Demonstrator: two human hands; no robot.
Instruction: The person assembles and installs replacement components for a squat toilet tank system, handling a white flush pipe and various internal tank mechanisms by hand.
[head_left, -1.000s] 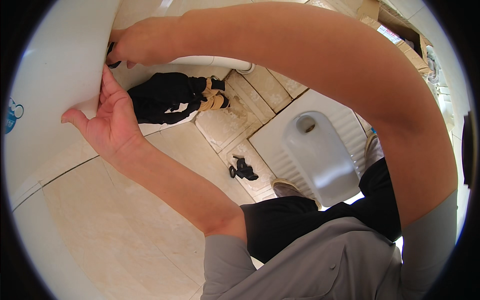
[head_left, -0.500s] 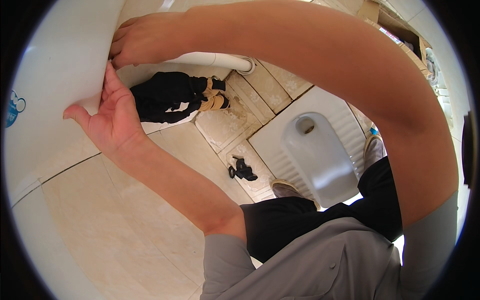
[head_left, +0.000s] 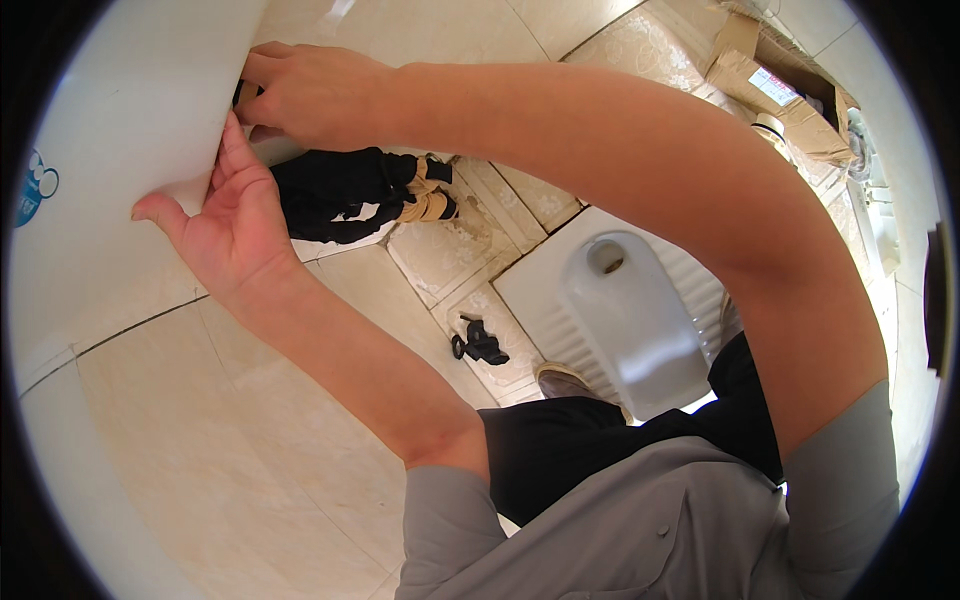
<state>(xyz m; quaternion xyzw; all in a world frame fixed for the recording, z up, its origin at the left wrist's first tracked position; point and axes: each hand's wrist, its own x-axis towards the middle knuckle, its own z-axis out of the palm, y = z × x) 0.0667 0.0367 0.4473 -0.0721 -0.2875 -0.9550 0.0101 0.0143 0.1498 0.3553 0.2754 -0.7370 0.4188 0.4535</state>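
A large smooth white casing [head_left: 130, 110] with a blue sticker fills the upper left. My left hand [head_left: 240, 215] is palm up at its lower right edge, thumb stretched out along the casing and fingers extended up its edge, their tips partly hidden. Just above, my right hand [head_left: 325, 100] reaches across from the right with bent fingers against the same edge. A small dark patch shows between those fingers; what they hold, if anything, is hidden. Black cloth [head_left: 335, 190] with tan pieces lies below the hands, apart from them.
A white squat toilet [head_left: 635, 310] is set in the tiled floor [head_left: 270, 400] between my feet. Small black straps or cloth [head_left: 482, 342] lie beside it. An open cardboard box [head_left: 785, 90] stands at the upper right, near a wall with bottles.
My right hand and forearm have shifted down and slightly right, baring more of the cardboard box. A dark patch now shows by the right fingers. The left hand stays nearly in place.
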